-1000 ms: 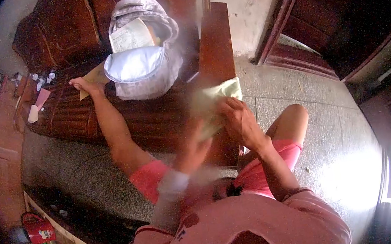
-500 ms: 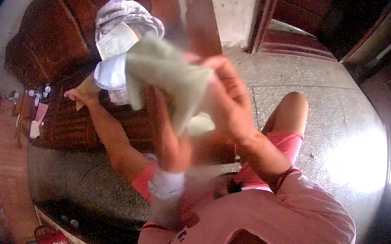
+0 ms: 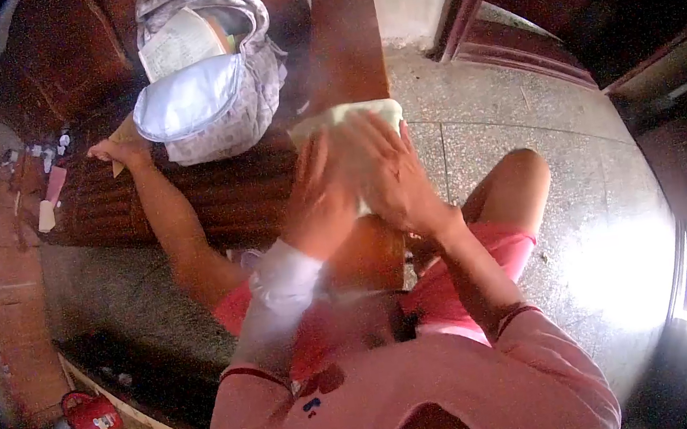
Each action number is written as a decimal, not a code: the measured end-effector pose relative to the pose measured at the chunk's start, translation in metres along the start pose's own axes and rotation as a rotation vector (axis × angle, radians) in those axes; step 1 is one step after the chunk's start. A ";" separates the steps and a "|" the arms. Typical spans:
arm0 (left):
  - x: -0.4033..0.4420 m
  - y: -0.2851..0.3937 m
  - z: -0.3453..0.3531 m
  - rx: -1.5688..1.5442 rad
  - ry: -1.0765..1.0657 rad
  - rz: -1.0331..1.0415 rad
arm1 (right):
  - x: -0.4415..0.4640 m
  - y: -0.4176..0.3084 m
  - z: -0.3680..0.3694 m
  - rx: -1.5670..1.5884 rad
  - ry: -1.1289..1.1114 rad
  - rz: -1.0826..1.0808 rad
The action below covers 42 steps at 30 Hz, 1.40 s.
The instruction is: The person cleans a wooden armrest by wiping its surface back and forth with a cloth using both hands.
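Note:
A pale green cloth [image 3: 387, 109] is folded into a small flat shape on the brown wooden armrest [image 3: 346, 49] in front of me. My left hand [image 3: 324, 184] lies on its left side, the fingers stretched out and blurred by motion. Beside it my right hand [image 3: 394, 180] is spread flat over the right side. The two hands touch or nearly touch and hide most of the cloth. Its far edge shows past the fingertips, and a small pale bit peeks out below, between the hands.
A pale patterned backpack [image 3: 260, 108] rests open on the dark wooden bench [image 3: 210, 193], a book [image 3: 181, 49] sticking out. Crumpled white bits and a pink strip [image 3: 57, 184] lie further left. A red container [image 3: 93, 418] stands at lower left. Speckled floor [image 3: 561, 151] extends rightward.
The cloth was hanging in the air between my raised hands, in front of the backpack. Now it is folded and down on the armrest, both hands lying flat on it.

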State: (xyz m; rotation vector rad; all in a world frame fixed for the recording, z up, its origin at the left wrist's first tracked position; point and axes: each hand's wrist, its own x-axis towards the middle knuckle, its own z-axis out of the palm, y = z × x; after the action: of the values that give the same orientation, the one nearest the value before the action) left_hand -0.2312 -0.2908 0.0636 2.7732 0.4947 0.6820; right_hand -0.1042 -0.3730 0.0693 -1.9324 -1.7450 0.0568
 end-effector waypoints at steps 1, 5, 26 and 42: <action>0.007 -0.001 -0.008 0.066 0.038 0.136 | 0.009 0.004 0.002 -0.063 -0.084 0.042; 0.032 -0.029 0.002 0.032 0.050 0.244 | 0.034 0.024 0.014 -0.149 -0.083 0.034; 0.270 -0.190 0.120 -0.291 0.029 -0.338 | 0.266 0.196 0.061 -0.456 0.034 0.140; 0.176 -0.215 0.173 0.059 0.108 -0.158 | 0.183 0.156 0.080 -0.502 0.087 0.016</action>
State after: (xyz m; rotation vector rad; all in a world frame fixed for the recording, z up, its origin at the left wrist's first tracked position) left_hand -0.0577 -0.0542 -0.0809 2.7244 0.7588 0.7940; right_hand 0.0388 -0.1776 -0.0056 -2.2503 -1.8055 -0.4963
